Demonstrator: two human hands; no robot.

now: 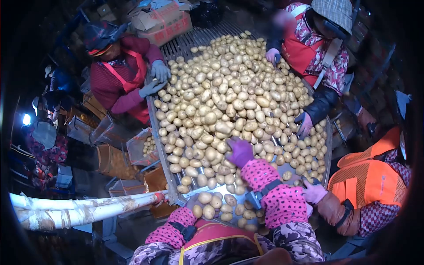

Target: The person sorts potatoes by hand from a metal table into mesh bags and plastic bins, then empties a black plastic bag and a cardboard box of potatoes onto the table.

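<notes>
A large heap of potatoes (pixel 229 97) covers a slatted sorting table. My right hand (pixel 240 151), in a purple glove, reaches over the heap's near side. Its fingers are apart and touch potatoes, with nothing gripped that I can see. Down at the near edge, my left hand (pixel 193 203), in a greyish-purple glove, is beside a cluster of loose potatoes (pixel 215 202). Potatoes hide most of its fingers, so its grip cannot be made out. Pink dotted sleeves cover both my forearms, each with a dark strap at the wrist.
Co-workers stand around the table: one with grey gloves (pixel 160 70) at left, one in a red apron (pixel 296 55) at back right, one in an orange vest (pixel 369 183) at right. A cardboard box (pixel 163 24) sits behind. White wrapped pipes (pixel 88 212) extend from the left.
</notes>
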